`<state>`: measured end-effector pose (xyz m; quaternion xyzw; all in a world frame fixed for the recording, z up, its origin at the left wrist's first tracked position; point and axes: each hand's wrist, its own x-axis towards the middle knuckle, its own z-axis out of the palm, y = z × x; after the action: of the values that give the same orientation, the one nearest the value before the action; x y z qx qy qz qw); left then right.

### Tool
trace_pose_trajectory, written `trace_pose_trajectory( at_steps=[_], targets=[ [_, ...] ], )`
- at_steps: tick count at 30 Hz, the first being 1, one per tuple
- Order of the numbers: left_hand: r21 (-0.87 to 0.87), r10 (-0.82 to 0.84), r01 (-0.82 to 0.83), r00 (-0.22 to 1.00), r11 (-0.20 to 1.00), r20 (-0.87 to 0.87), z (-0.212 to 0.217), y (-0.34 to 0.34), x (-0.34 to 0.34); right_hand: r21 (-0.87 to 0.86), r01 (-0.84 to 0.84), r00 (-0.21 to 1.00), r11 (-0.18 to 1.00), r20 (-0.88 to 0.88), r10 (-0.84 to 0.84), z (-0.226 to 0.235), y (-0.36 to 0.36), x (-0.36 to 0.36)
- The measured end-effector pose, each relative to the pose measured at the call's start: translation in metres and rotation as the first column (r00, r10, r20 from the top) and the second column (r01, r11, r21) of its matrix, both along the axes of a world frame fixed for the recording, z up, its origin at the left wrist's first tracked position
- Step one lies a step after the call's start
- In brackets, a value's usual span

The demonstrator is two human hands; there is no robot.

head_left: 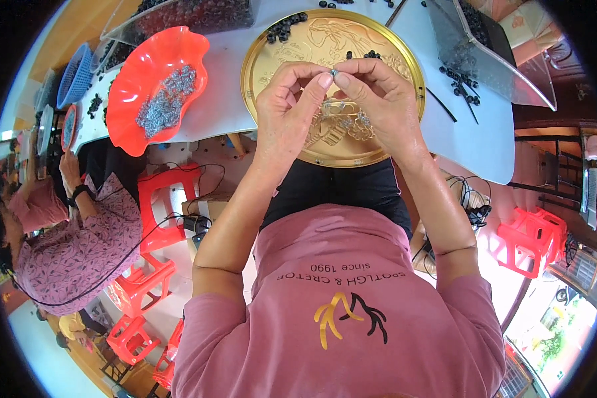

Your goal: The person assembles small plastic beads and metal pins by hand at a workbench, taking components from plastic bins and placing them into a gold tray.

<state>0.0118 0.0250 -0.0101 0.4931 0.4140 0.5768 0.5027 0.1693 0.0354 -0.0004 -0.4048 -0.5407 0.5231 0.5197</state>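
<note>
one small piece (pixel 333 72): left hand (pixel 290 103) and right hand (pixel 383 99) pinch it above gold tray (pixel 315 46)

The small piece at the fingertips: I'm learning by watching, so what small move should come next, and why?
Perhaps press the left hand and right hand gently toward each other: both pinch the small piece from opposite sides, nearly meeting, and the golden tray beneath would likely catch it if it slipped.
</note>
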Motion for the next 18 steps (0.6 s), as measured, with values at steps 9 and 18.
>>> trace_pose_trajectory(
  at_steps=[9, 18],
  targets=[
    [0.055, 0.036, -0.034, 0.999, 0.998, -0.032, -0.0051, 0.0024, 0.0038, -0.091, -0.011, 0.993, 0.996, -0.119, 0.000, 0.0003, -0.0015, 0.0009],
    [0.152, -0.017, 0.033, 0.994, 0.988, -0.105, 0.0020, -0.0004, 0.0006, -0.196, -0.055, 0.975, 0.979, -0.222, 0.011, 0.0025, -0.0023, 0.0049]
  ],
)
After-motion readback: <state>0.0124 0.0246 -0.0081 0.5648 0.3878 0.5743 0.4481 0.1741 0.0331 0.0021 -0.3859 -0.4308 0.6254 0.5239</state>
